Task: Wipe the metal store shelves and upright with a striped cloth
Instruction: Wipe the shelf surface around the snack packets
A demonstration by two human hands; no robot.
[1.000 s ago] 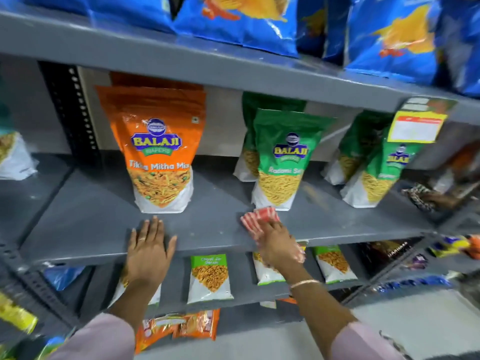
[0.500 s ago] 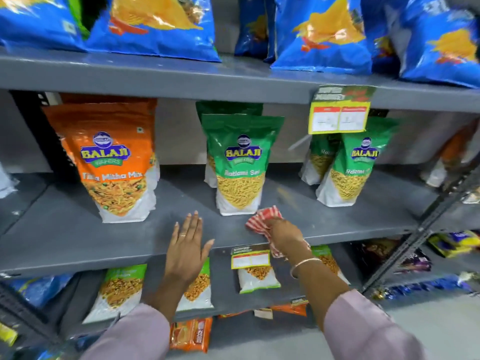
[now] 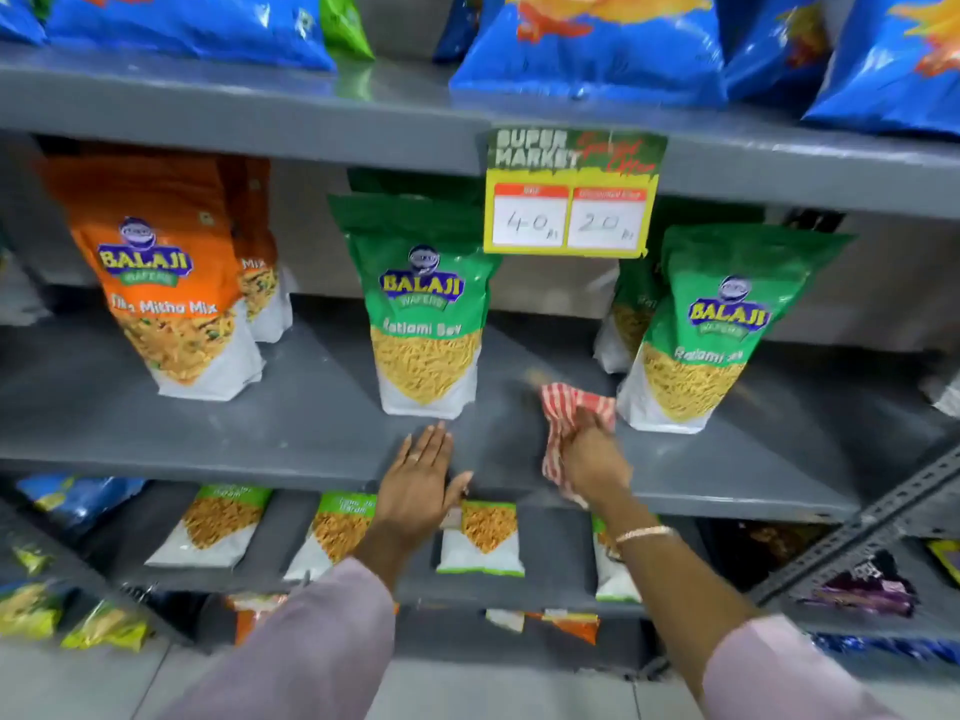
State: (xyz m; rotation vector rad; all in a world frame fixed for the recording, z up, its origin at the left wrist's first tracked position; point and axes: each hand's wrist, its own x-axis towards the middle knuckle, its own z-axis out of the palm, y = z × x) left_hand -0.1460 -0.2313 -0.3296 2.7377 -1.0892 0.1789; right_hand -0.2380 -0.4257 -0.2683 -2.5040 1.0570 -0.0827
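Cloth, red-striped and bunched under the gripping right hand, lies on the grey shelf between two green packets, while the left hand rests flat and empty beside it; long, firm strokes skirting the packets would probably clean best.

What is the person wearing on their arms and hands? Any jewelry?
Both arms have light pink long sleeves, pushed up so the forearms are bare. The left sleeve and right sleeve look like the same soft fabric. The left hand wears a thin ring on one finger. The right hand has a slim, pale gold-coloured bracelet at the wrist. No gloves.
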